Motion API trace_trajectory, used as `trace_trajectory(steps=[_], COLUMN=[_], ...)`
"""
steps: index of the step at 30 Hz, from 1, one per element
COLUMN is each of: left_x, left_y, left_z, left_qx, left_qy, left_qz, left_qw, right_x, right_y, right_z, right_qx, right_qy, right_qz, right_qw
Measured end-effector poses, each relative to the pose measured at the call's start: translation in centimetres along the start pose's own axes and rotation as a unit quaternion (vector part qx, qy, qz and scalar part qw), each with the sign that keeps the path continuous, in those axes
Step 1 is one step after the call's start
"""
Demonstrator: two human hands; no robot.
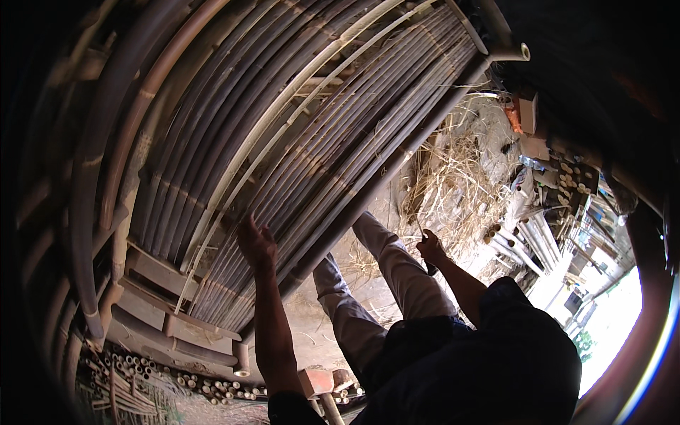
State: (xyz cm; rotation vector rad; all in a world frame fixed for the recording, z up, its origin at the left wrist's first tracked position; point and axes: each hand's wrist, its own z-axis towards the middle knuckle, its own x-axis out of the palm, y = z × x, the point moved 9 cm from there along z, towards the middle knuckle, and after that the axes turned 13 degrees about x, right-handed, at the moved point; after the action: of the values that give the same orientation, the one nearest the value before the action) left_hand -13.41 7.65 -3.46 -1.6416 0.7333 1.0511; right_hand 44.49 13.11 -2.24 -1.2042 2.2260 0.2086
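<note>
A long bamboo bench (340, 159) runs diagonally in front of me, with a seat of thin, closely set slats and a thick dark front pole (382, 173). My left hand (258, 246) is over the slats near their lower left end. Its fingers are apart and seem to rest on the slats, and I see nothing held in it. My right hand (431, 250) is off the bench, above the ground to the right of my legs. It is closed round a slim tool (431, 269) with a dark handle and a thin pointed end; its exact kind is unclear.
Pale shavings (453, 184) lie heaped on the ground beyond my right hand. Cut bamboo poles (535, 241) are stacked at the right, and more pole ends (212, 388) at the lower left. A reddish block (316, 381) is near my left elbow. Thick curved poles (88, 191) border the far left.
</note>
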Motion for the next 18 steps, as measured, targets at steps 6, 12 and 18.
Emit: trace_trajectory(steps=[6,12,18], left_x=[-0.1,0.8,1.7], left_y=[-1.3,-1.3,-2.4], left_z=[1.7,2.4,3.5], left_qx=[-0.055,-0.036,-0.060], left_qy=[0.048,0.050,0.107], left_qz=[0.032,0.032,0.082], left_qw=[0.997,0.998,0.989], right_x=[0.2,0.8,-0.4], right_y=[-4.1,-5.0,-2.7], right_z=[0.2,-0.8,-2.5], right_qx=[-0.018,-0.003,-0.026], right_qy=[-0.019,-0.016,-0.011], right_qz=[-0.031,-0.038,-0.085], right_qw=[0.999,0.999,0.996])
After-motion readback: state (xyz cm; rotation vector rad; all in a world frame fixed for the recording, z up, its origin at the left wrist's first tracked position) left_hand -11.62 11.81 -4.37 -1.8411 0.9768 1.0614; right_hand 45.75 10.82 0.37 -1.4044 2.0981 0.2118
